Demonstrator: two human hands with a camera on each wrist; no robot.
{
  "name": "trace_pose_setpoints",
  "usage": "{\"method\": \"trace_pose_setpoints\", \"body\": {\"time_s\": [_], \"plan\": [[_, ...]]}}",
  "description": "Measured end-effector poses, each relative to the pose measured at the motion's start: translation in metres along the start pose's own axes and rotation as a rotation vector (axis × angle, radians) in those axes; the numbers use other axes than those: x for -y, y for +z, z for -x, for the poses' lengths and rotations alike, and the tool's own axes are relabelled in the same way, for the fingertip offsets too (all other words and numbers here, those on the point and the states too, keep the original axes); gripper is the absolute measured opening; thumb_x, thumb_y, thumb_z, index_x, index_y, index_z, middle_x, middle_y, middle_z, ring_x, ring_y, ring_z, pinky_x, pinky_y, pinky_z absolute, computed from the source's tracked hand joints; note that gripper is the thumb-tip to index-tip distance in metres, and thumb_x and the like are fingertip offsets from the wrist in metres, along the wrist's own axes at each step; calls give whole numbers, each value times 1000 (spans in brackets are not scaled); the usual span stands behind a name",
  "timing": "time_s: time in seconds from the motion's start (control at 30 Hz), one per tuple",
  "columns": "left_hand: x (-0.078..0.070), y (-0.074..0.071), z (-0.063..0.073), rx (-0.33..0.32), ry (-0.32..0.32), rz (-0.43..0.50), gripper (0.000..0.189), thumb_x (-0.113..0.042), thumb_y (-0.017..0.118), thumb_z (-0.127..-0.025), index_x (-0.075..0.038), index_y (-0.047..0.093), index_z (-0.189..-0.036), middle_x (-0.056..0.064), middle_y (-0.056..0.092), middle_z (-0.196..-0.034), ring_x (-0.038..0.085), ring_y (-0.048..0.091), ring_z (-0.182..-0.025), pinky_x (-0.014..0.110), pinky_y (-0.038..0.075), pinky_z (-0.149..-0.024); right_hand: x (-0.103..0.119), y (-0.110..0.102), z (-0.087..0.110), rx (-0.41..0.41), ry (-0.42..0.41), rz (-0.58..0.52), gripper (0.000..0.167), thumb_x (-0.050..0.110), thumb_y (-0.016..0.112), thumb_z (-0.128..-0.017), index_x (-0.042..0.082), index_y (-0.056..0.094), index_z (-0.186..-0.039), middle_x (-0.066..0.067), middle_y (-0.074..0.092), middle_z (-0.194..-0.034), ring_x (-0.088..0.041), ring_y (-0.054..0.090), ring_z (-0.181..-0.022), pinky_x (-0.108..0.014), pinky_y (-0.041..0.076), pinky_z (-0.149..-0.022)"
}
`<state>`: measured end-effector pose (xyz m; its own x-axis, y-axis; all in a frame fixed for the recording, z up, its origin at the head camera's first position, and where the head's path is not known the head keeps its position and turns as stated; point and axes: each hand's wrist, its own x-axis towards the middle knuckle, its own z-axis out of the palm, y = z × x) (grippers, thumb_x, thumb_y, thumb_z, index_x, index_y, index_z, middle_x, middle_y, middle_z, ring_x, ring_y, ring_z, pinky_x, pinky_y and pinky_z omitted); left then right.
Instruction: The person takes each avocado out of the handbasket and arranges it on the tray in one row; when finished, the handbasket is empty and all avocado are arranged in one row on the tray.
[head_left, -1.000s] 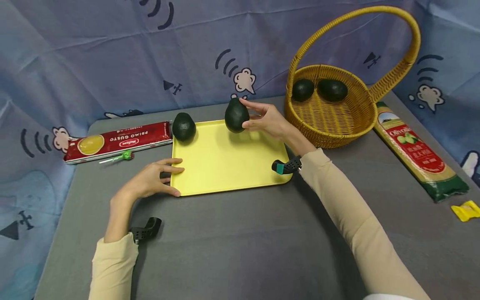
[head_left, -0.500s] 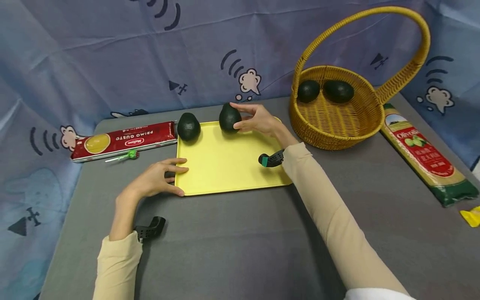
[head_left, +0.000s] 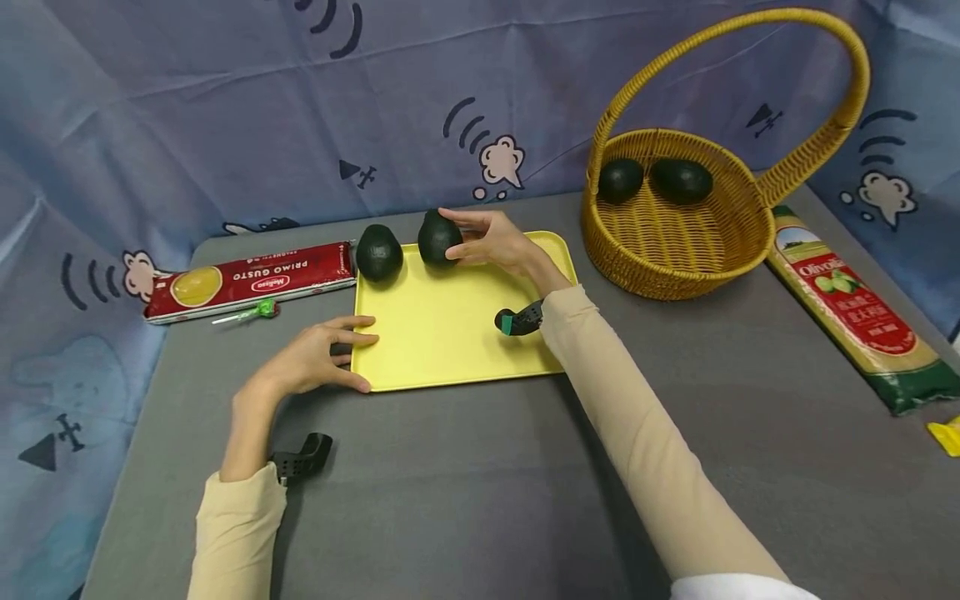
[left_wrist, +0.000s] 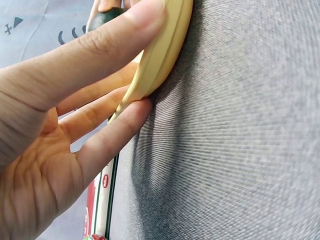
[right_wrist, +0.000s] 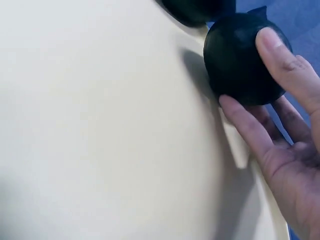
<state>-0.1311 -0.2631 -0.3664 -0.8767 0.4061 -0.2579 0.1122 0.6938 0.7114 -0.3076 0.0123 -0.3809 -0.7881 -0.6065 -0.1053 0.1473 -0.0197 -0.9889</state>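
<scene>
My right hand (head_left: 491, 240) grips a dark green avocado (head_left: 437, 239) between thumb and fingers, at the back rim of the yellow tray (head_left: 450, 333). In the right wrist view that avocado (right_wrist: 240, 62) casts a shadow on the tray. Just left of it, a second avocado (head_left: 379, 253) sits at the tray's back left corner. My left hand (head_left: 311, 358) holds the tray's front left corner; in the left wrist view the thumb and fingers span the tray rim (left_wrist: 162, 55).
A yellow wicker basket (head_left: 675, 287) with a tall handle stands at the back right, holding two avocados (head_left: 681, 181). A red spaghetti pack (head_left: 251, 282) and green lollipop (head_left: 266, 309) lie left. An Olivoila pack (head_left: 862, 308) and yellow wrapped piece (head_left: 947, 436) lie right.
My right hand has carried the avocado leftward along the tray's back rim, closer to the other avocado. The left hand has kept its place at the tray corner. The view has shifted slightly.
</scene>
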Motion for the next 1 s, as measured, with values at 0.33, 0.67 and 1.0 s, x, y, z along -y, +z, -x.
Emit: {"method": "trace_pose_setpoints", "body": {"time_s": [0.33,0.67,1.0], "plan": [[1,1,-1,11,-1,47,69,-11,84,-72,8,54,-131,19,32,-150,38,31,-137,41,49,-98,-2,16,-7,-1,4,36,71,-13,70,-79,12,49,-141,-6,47,-144,-23,52,-123,-33,58,-84],[0,1,-1,12,0,24,69,-14,84,-73,7,54,-131,19,32,-150,37,28,-138,41,49,-98,-3,26,-12,1,23,70,71,-10,72,-79,15,50,-141,-2,43,-147,-21,45,-131,-34,57,-86],[1,1,-1,12,0,56,69,-11,83,-73,9,53,-131,19,31,-150,38,27,-139,41,49,-99,-4,28,-13,-15,11,93,71,-7,73,-79,16,49,-142,-3,43,-148,-19,43,-133,-30,57,-85]]}}
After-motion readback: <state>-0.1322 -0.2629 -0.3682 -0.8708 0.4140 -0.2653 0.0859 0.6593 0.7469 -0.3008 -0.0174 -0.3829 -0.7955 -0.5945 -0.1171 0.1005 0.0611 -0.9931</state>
